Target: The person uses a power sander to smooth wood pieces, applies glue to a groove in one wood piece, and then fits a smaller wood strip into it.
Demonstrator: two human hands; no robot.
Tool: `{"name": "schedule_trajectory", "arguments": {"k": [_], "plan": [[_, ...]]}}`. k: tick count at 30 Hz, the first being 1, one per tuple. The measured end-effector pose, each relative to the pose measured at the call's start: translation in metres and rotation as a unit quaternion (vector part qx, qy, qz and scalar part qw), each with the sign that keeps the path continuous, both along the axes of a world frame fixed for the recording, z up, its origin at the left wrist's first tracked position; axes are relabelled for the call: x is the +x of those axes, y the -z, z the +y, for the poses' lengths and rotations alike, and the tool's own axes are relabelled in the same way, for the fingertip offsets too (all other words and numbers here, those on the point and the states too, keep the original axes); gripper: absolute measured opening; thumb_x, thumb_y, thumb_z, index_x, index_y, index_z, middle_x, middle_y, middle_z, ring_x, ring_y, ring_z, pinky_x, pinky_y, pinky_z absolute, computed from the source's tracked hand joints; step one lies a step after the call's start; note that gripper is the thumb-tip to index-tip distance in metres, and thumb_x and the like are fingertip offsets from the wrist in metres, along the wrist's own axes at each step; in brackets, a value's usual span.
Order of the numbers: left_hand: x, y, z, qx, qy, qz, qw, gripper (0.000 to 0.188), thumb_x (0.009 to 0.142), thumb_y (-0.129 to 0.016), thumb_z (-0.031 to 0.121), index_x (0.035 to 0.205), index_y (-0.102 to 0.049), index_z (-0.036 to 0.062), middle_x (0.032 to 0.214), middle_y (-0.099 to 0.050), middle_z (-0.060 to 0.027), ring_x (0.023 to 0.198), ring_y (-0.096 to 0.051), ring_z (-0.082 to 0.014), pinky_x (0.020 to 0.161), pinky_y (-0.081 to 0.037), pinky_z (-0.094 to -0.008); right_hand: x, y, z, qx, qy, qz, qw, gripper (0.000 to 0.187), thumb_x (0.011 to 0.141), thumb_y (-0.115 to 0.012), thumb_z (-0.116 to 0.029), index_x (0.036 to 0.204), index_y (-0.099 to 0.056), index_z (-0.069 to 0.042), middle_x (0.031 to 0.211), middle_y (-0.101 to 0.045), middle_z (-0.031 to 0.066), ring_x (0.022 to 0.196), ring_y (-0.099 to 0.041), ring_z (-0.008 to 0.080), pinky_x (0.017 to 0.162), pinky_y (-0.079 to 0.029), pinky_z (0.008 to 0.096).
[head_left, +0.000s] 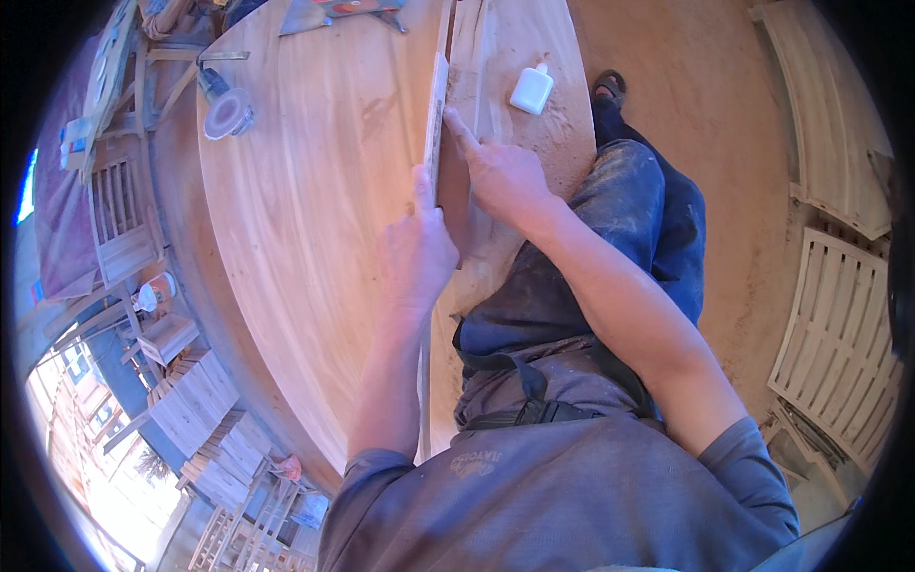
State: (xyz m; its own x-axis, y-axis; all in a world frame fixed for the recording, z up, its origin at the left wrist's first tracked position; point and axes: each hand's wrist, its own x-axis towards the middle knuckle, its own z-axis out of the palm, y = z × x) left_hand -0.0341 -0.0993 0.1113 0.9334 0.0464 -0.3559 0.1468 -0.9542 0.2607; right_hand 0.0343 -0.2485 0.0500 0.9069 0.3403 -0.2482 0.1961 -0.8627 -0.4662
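Observation:
A narrow wooden board (456,205) stands on edge above a large curved wooden tabletop (305,191), along a long straight seam. My left hand (419,253) is closed around its near end, one finger stretched up along the pale top edge. From the other side, my right hand (507,179) closes against the board; its index finger reaches out to the edge and the other fingers curl in. The undersides of both hands are hidden. Right of the seam, a white squeeze bottle (532,90) lies on the dusty wood.
A corded power tool with a round clear guard (227,113) rests on the tabletop's left side. At the far edge lies a plastic bag (343,11). Slatted wooden panels (834,319) are at the right; wooden drawer-like pieces (195,400) stand at the left. My leg (620,205) is beside the tabletop.

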Motion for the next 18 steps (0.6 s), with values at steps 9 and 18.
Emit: {"name": "schedule_trajectory", "arguments": {"k": [9, 18], "plan": [[-0.004, 0.006, 0.005, -0.018, -0.001, -0.025, 1.0, 0.068, 0.099, -0.06, 0.016, 0.16, -0.033, 0.0079, 0.078, -0.071, -0.0248, 0.071, -0.069, -0.045, 0.067, -0.053, -0.0553, -0.007, -0.005, -0.001, 0.002, -0.014, -0.008, 1.0, 0.08, 0.093, -0.054, -0.008, 0.167, -0.026, -0.021, 0.091, -0.073, 0.0186, 0.08, -0.074, 0.0383, 0.068, -0.059, 0.0516], [-0.005, 0.011, 0.007, -0.016, 0.014, -0.03, 0.999, 0.068, 0.098, -0.061, 0.015, 0.159, -0.033, 0.0045, 0.076, -0.07, -0.0239, 0.068, -0.069, -0.0453, 0.063, -0.052, -0.0547, -0.015, -0.015, -0.006, -0.012, -0.051, 0.026, 0.998, 0.086, 0.089, -0.06, -0.008, 0.166, -0.027, -0.022, 0.093, -0.073, 0.0184, 0.082, -0.074, 0.0368, 0.069, -0.059, 0.0507]]}}
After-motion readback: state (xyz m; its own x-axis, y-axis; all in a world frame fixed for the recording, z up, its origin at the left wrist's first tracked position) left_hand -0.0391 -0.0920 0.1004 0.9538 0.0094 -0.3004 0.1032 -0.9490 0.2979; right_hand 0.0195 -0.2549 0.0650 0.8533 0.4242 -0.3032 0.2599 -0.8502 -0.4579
